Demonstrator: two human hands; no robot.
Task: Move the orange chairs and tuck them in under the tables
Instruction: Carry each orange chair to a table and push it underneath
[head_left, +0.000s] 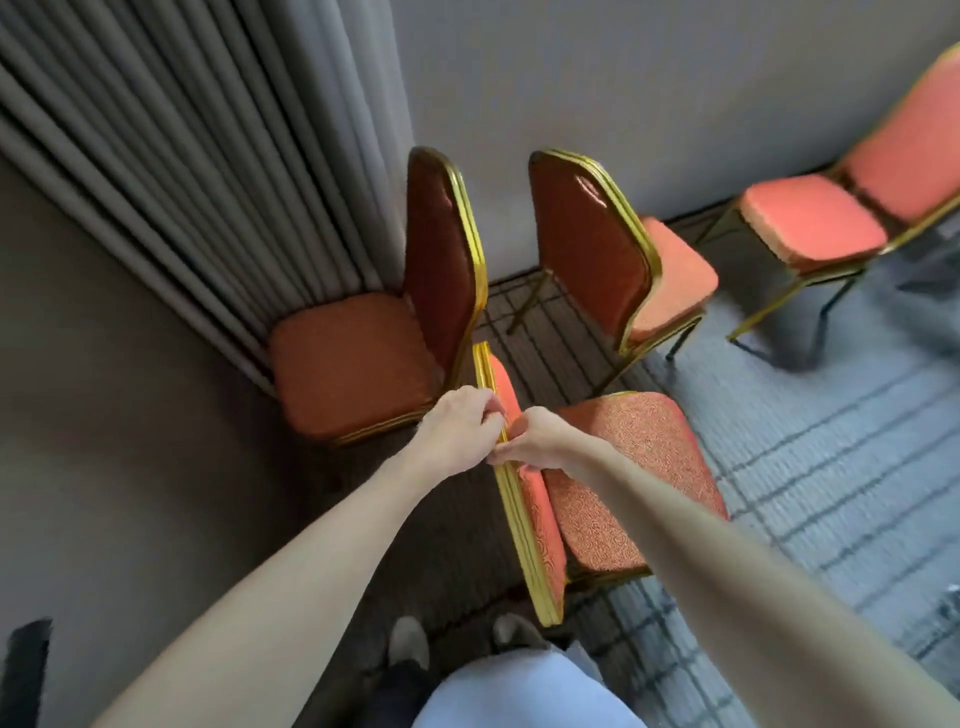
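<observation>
Right below me stands an orange chair (623, 467) with a gold metal frame, its seat pointing right. Both hands hold the top edge of its backrest: my left hand (460, 428) grips the gold rim from the left, and my right hand (535, 439) grips it from the right, the two almost touching. Beyond it are three more orange chairs: one (353, 364) against the curtain at left, one (618, 260) by the wall in the middle, one (831, 218) at the far right. No table is in view.
Grey pleated curtains (208, 182) hang at left and a pale wall (623, 93) closes the corner behind the chairs. Striped grey-blue carpet (831, 441) spreads to the right. My shoes (410, 642) show at the bottom, close behind the held chair.
</observation>
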